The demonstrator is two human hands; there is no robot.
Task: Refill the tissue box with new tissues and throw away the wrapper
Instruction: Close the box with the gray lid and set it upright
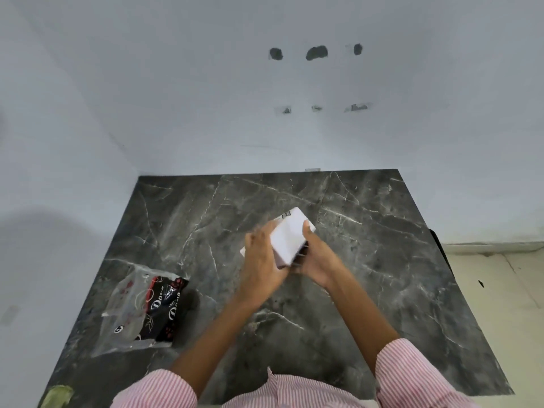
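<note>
Both my hands hold a white block, the stack of tissues (290, 235), tilted above the middle of the dark marble table (382, 260). My left hand (260, 260) wraps its left side, and my right hand (316, 257) grips its right side with the thumb on top. Something dark, partly hidden, sits under the stack between my palms; I cannot tell whether it is the tissue box. The opened wrapper (144, 310), clear plastic with a black and red printed part, lies flat on the table at the left.
A pale wall (265, 113) with several dark holes rises right behind the table's far edge. Light floor tiles (494, 290) show beyond the right edge. A greenish patch (57, 396) marks the near left corner.
</note>
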